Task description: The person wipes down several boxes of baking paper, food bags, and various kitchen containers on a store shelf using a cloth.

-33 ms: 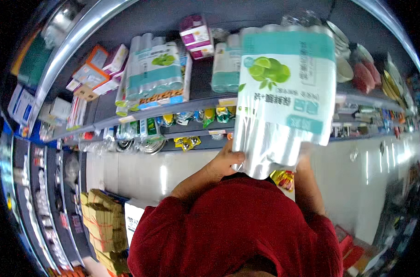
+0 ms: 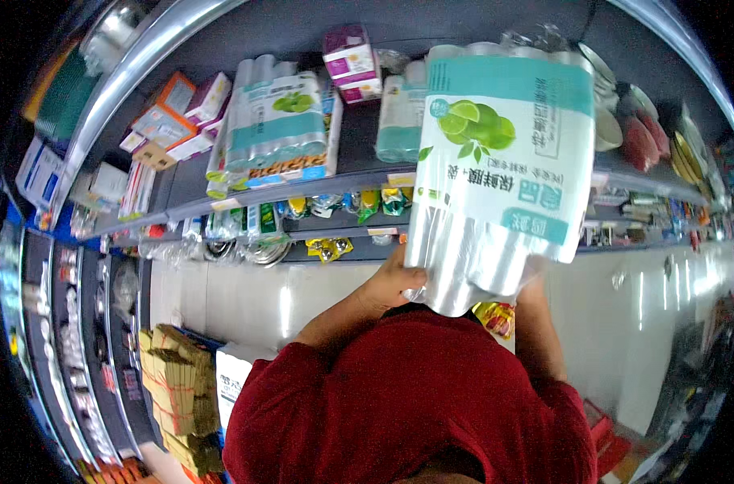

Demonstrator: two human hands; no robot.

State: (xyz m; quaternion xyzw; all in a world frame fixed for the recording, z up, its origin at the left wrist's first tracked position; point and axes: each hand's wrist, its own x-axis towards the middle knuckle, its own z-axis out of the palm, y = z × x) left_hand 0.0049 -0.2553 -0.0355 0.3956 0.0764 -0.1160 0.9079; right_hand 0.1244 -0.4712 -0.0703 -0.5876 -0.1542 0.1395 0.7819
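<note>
A large shrink-wrapped pack of cling film rolls (image 2: 496,173), teal and white with green limes printed on it, is held up in front of me. My left hand (image 2: 398,281) grips its lower left corner, thumb on the near side and the other fingers out of sight behind. At the lower right edge my right hand (image 2: 531,282) closes on the pack; most of its fingers are hidden or blurred. Similar packs lie on the shelf beyond: one (image 2: 277,121) to the left and a smaller one (image 2: 399,121) partly covered by the held pack.
The grey shelf (image 2: 359,179) also carries purple and white boxes (image 2: 353,64), orange boxes (image 2: 164,113) and bowls (image 2: 605,129). Yellow-packed goods (image 2: 328,248) sit lower down. Bundled tan stacks (image 2: 173,387) stand at lower left, near another shelf rack (image 2: 68,347). Red things (image 2: 605,436) lie at lower right.
The view has shifted slightly, and the held pack appears a little lower and farther right, its print sharper. Both hands keep the same hold.
</note>
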